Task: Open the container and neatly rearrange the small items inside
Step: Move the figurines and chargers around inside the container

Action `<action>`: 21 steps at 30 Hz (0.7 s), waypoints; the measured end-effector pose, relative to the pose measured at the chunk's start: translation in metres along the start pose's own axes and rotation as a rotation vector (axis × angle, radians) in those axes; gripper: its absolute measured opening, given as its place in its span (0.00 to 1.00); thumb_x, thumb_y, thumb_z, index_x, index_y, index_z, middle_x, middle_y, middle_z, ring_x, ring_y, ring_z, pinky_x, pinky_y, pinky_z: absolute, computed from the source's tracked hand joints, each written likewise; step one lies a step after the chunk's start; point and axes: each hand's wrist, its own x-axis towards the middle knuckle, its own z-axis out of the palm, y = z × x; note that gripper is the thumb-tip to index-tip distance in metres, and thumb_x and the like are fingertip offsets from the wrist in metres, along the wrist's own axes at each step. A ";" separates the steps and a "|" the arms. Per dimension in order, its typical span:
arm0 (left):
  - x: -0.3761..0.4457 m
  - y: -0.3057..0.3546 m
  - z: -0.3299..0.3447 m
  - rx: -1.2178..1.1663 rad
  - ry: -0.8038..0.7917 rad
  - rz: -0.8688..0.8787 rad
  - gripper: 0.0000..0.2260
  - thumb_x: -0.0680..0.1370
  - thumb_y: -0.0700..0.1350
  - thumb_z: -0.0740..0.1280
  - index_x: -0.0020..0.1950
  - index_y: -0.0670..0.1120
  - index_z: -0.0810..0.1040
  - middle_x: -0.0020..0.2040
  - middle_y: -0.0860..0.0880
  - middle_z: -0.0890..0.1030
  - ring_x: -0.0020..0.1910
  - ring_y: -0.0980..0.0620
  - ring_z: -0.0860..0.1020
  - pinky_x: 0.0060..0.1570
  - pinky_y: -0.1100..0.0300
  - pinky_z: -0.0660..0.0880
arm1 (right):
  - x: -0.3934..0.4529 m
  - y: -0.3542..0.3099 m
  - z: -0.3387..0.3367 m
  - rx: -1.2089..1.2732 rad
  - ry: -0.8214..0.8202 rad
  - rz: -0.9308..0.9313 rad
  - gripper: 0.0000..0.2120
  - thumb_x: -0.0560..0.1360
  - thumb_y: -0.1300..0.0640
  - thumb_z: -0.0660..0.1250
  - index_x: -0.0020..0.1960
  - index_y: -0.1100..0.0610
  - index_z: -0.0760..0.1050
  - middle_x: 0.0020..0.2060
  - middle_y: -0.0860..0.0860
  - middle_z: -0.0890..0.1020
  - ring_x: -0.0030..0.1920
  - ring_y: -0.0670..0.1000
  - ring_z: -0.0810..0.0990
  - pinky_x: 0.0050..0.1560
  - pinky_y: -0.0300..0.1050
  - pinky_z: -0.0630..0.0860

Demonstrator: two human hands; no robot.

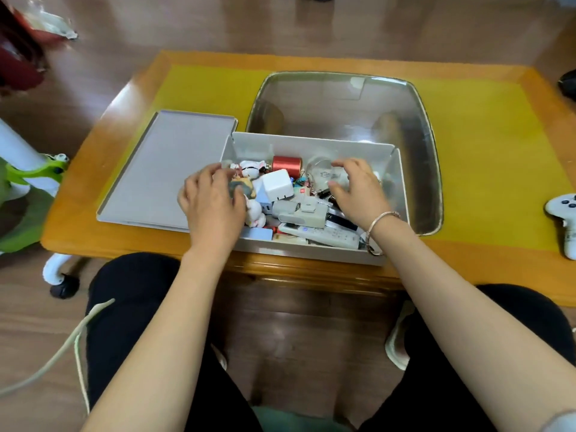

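Observation:
An open white box [311, 251] stands at the table's front edge, full of several small items: a red spool [286, 164], a white charger cube [277, 185], cat figurines [249, 168], a white remote [324, 236]. Its grey lid [165, 166] lies flat to the left. My left hand [212, 202] reaches into the box's left side and its curled fingers hold a small grey-orange figurine [242, 186]. My right hand [358, 188] hovers over the right side, fingers curved around a clear round piece [322, 173]; whether they grip it is unclear.
A large empty steel tray [414, 126] sits behind and under the box on a yellow mat [486, 145]. A white game controller [565, 213] lies at the table's right edge. A green-and-white wheeled chair [28, 179] stands on the floor to the left.

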 end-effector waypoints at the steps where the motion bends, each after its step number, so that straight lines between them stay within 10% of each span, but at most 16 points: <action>1: 0.001 -0.005 0.001 -0.020 -0.006 -0.024 0.13 0.80 0.48 0.61 0.63 0.46 0.75 0.66 0.47 0.72 0.66 0.44 0.65 0.63 0.47 0.62 | 0.008 -0.001 0.004 -0.012 -0.021 0.020 0.19 0.77 0.54 0.63 0.67 0.52 0.68 0.65 0.52 0.69 0.64 0.53 0.70 0.63 0.46 0.67; 12: 0.002 -0.014 0.007 -0.115 -0.169 -0.142 0.16 0.80 0.39 0.56 0.67 0.46 0.70 0.66 0.45 0.72 0.60 0.43 0.73 0.51 0.49 0.71 | 0.056 -0.008 0.029 0.013 -0.026 0.179 0.16 0.71 0.52 0.68 0.55 0.54 0.69 0.54 0.55 0.73 0.50 0.56 0.75 0.50 0.43 0.68; 21: 0.000 -0.018 0.012 -0.184 -0.108 -0.152 0.15 0.80 0.38 0.57 0.65 0.47 0.72 0.64 0.47 0.73 0.59 0.45 0.74 0.48 0.55 0.68 | 0.013 -0.028 -0.007 0.367 -0.013 -0.043 0.15 0.74 0.48 0.67 0.59 0.48 0.71 0.45 0.42 0.76 0.41 0.48 0.78 0.41 0.40 0.74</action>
